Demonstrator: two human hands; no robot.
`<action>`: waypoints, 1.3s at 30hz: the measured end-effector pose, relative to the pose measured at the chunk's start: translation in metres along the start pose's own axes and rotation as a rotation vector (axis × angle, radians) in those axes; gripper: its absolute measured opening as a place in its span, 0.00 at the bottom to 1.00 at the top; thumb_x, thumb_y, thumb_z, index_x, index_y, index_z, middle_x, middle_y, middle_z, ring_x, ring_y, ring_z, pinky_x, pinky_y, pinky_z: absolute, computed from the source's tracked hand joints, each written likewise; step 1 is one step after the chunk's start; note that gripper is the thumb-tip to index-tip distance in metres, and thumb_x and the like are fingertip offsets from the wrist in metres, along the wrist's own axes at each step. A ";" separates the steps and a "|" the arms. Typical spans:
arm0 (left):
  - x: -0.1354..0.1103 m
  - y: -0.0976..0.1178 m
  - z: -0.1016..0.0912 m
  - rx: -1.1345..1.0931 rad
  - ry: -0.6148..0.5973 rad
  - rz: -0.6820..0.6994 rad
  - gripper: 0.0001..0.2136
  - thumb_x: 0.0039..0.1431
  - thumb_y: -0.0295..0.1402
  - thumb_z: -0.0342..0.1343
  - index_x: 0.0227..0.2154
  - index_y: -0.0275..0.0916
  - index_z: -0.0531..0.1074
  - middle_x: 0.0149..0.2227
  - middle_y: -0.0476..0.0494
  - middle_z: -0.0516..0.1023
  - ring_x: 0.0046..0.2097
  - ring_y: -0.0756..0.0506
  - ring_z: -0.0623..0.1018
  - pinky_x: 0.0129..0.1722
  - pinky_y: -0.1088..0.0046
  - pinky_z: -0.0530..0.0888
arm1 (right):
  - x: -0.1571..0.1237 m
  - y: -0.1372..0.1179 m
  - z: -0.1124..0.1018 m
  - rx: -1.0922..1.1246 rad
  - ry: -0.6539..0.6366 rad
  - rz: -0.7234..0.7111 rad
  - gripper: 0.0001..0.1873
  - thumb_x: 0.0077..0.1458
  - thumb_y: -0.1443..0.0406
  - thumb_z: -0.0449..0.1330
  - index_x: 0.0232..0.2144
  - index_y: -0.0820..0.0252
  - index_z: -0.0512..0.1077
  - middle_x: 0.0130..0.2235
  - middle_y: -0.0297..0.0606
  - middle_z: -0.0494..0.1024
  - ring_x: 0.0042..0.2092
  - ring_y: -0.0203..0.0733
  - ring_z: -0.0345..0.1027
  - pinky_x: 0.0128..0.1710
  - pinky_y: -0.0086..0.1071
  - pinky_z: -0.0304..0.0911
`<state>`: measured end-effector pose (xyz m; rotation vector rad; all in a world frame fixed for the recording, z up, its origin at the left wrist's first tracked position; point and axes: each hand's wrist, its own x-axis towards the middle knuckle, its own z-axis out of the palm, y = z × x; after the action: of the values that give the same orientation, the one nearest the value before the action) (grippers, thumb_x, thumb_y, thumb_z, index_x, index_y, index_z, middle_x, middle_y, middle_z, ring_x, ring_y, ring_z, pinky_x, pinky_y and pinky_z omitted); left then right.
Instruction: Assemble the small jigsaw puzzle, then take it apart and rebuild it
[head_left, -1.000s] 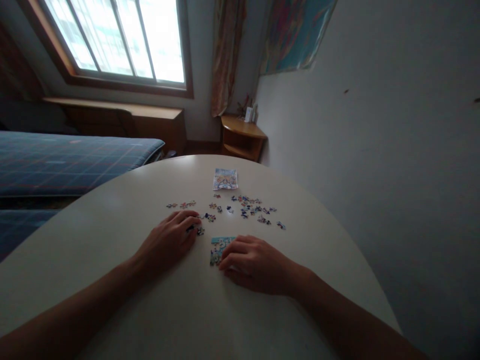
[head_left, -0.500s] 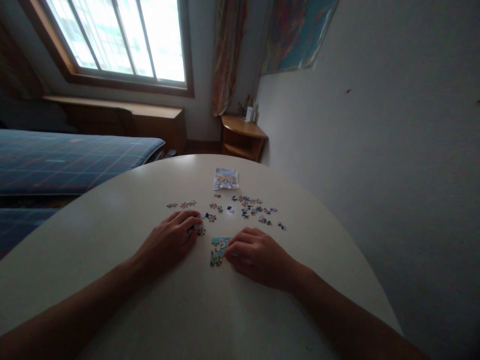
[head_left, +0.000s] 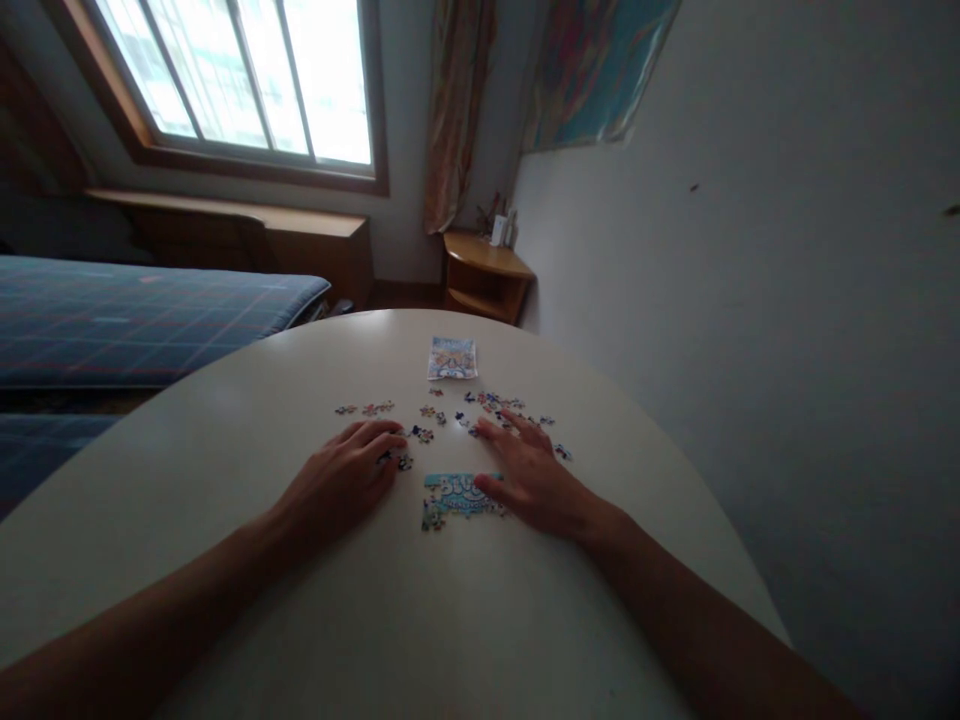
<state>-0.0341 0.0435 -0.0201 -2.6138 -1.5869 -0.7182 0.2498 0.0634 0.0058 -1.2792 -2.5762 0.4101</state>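
Note:
A joined strip of blue puzzle pieces (head_left: 456, 494) lies on the round white table (head_left: 420, 620), in front of me. My right hand (head_left: 532, 470) stretches flat over the table, fingers spread, its fingertips among the loose puzzle pieces (head_left: 502, 410) beyond the strip. My left hand (head_left: 341, 478) rests palm down to the left, fingers curled, its tips touching a few dark pieces (head_left: 400, 461). Whether those fingers grip a piece I cannot make out. A small printed picture card (head_left: 451, 357) lies further back.
More loose pieces (head_left: 365, 409) lie at the left of the scatter. A bed with a blue checked cover (head_left: 142, 320) stands left of the table. A wooden corner shelf (head_left: 484, 272) and a window (head_left: 240, 75) are behind; a bare wall (head_left: 750, 250) runs close on the right.
My right hand has lifted off the joined strip and reached forward to the loose pieces, uncovering the strip. My left hand has stayed put.

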 end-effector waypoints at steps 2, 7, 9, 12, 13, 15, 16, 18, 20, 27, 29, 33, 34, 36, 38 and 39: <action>0.001 0.001 -0.001 0.003 0.023 0.026 0.11 0.65 0.32 0.48 0.45 0.41 0.73 0.54 0.42 0.74 0.53 0.39 0.74 0.52 0.53 0.74 | -0.001 -0.002 -0.001 0.021 -0.036 -0.076 0.37 0.62 0.45 0.49 0.66 0.57 0.54 0.67 0.45 0.56 0.70 0.56 0.33 0.66 0.55 0.36; 0.002 0.013 -0.008 -0.081 0.049 0.202 0.14 0.65 0.28 0.47 0.50 0.41 0.71 0.53 0.42 0.75 0.53 0.42 0.74 0.52 0.57 0.74 | -0.003 -0.012 -0.003 0.066 -0.073 -0.177 0.36 0.63 0.48 0.51 0.67 0.58 0.50 0.68 0.47 0.55 0.70 0.52 0.35 0.66 0.54 0.35; 0.001 0.019 -0.011 -0.123 -0.005 0.281 0.18 0.65 0.27 0.47 0.55 0.42 0.67 0.57 0.41 0.72 0.57 0.42 0.70 0.56 0.56 0.71 | -0.003 -0.015 -0.003 0.066 -0.055 -0.163 0.37 0.63 0.49 0.52 0.67 0.60 0.50 0.67 0.49 0.55 0.70 0.51 0.37 0.66 0.54 0.36; 0.001 0.023 -0.012 -0.158 -0.123 0.352 0.27 0.62 0.26 0.47 0.64 0.43 0.56 0.64 0.43 0.64 0.64 0.40 0.61 0.62 0.54 0.64 | -0.004 -0.017 -0.004 0.069 -0.057 -0.171 0.38 0.61 0.50 0.54 0.66 0.62 0.52 0.67 0.50 0.56 0.70 0.52 0.37 0.66 0.53 0.38; 0.001 0.024 -0.012 -0.163 -0.159 0.359 0.29 0.62 0.25 0.47 0.66 0.43 0.53 0.65 0.44 0.62 0.66 0.40 0.59 0.63 0.55 0.62 | -0.004 -0.017 -0.003 0.074 -0.064 -0.189 0.37 0.61 0.50 0.55 0.65 0.62 0.52 0.67 0.51 0.56 0.70 0.51 0.37 0.66 0.53 0.38; 0.001 0.023 -0.012 -0.165 -0.196 0.351 0.31 0.61 0.25 0.46 0.67 0.44 0.50 0.66 0.45 0.60 0.66 0.40 0.57 0.65 0.55 0.60 | -0.005 -0.017 -0.002 0.087 -0.058 -0.223 0.37 0.61 0.53 0.56 0.65 0.64 0.53 0.67 0.52 0.57 0.70 0.51 0.39 0.66 0.52 0.41; 0.000 0.022 -0.011 -0.158 -0.201 0.338 0.30 0.62 0.25 0.46 0.67 0.44 0.50 0.65 0.44 0.61 0.66 0.40 0.58 0.65 0.54 0.59 | -0.005 -0.016 0.000 0.092 -0.048 -0.236 0.37 0.60 0.54 0.57 0.65 0.64 0.53 0.66 0.53 0.58 0.70 0.51 0.41 0.65 0.51 0.43; 0.000 0.020 -0.010 -0.131 -0.186 0.306 0.27 0.64 0.27 0.45 0.66 0.43 0.52 0.63 0.43 0.65 0.64 0.40 0.60 0.64 0.54 0.61 | -0.005 -0.014 0.002 0.094 -0.023 -0.269 0.33 0.59 0.56 0.59 0.63 0.62 0.57 0.64 0.51 0.63 0.68 0.50 0.45 0.64 0.49 0.46; 0.000 0.019 -0.008 -0.094 -0.166 0.286 0.23 0.66 0.30 0.46 0.64 0.45 0.57 0.60 0.44 0.68 0.63 0.39 0.62 0.62 0.54 0.62 | -0.004 -0.012 0.005 0.093 0.001 -0.314 0.26 0.60 0.58 0.59 0.58 0.58 0.64 0.60 0.47 0.69 0.66 0.49 0.51 0.63 0.48 0.49; 0.001 0.022 -0.008 -0.032 -0.105 0.263 0.17 0.66 0.33 0.48 0.57 0.46 0.67 0.58 0.46 0.70 0.60 0.40 0.66 0.59 0.55 0.64 | -0.003 -0.007 0.000 0.055 0.057 -0.400 0.14 0.58 0.63 0.61 0.47 0.55 0.73 0.50 0.41 0.77 0.56 0.45 0.65 0.58 0.44 0.57; 0.001 0.022 -0.008 -0.034 -0.067 0.243 0.15 0.66 0.32 0.49 0.54 0.43 0.70 0.56 0.45 0.73 0.58 0.41 0.68 0.59 0.56 0.65 | -0.004 -0.007 -0.006 0.038 0.045 -0.384 0.13 0.56 0.64 0.62 0.45 0.56 0.74 0.48 0.40 0.77 0.54 0.45 0.67 0.57 0.43 0.58; 0.002 0.021 -0.007 -0.079 -0.013 0.243 0.08 0.65 0.32 0.51 0.40 0.42 0.75 0.47 0.46 0.79 0.51 0.43 0.74 0.53 0.60 0.69 | -0.006 -0.006 -0.015 0.030 0.037 -0.318 0.10 0.55 0.63 0.64 0.41 0.56 0.76 0.46 0.40 0.78 0.52 0.45 0.68 0.54 0.44 0.60; 0.003 0.021 -0.007 -0.095 -0.014 0.254 0.07 0.65 0.32 0.52 0.38 0.42 0.75 0.44 0.47 0.80 0.50 0.44 0.74 0.52 0.61 0.69 | -0.007 -0.007 -0.016 0.034 0.033 -0.306 0.10 0.55 0.63 0.64 0.41 0.56 0.76 0.45 0.40 0.78 0.52 0.45 0.68 0.54 0.44 0.61; 0.003 0.021 -0.006 -0.136 -0.024 0.257 0.06 0.65 0.32 0.53 0.34 0.43 0.75 0.42 0.48 0.81 0.47 0.44 0.76 0.50 0.62 0.70 | -0.007 -0.008 -0.016 0.045 0.026 -0.294 0.10 0.55 0.63 0.64 0.40 0.57 0.75 0.45 0.41 0.78 0.51 0.46 0.68 0.53 0.43 0.62; 0.004 0.022 -0.007 -0.195 -0.043 0.213 0.06 0.64 0.31 0.53 0.33 0.42 0.75 0.40 0.47 0.81 0.45 0.45 0.76 0.48 0.64 0.71 | -0.007 -0.009 -0.015 0.053 0.029 -0.293 0.10 0.55 0.64 0.64 0.41 0.57 0.75 0.46 0.41 0.78 0.50 0.45 0.68 0.53 0.43 0.62; 0.005 0.023 -0.008 -0.227 -0.057 0.174 0.06 0.64 0.30 0.54 0.34 0.42 0.75 0.39 0.46 0.80 0.44 0.45 0.76 0.47 0.65 0.71 | -0.007 -0.010 -0.014 0.056 0.031 -0.296 0.10 0.55 0.64 0.64 0.41 0.57 0.75 0.46 0.41 0.77 0.50 0.45 0.69 0.52 0.43 0.63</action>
<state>-0.0156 0.0342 -0.0060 -2.9106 -1.3386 -0.8651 0.2510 0.0545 0.0214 -0.8592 -2.6509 0.3964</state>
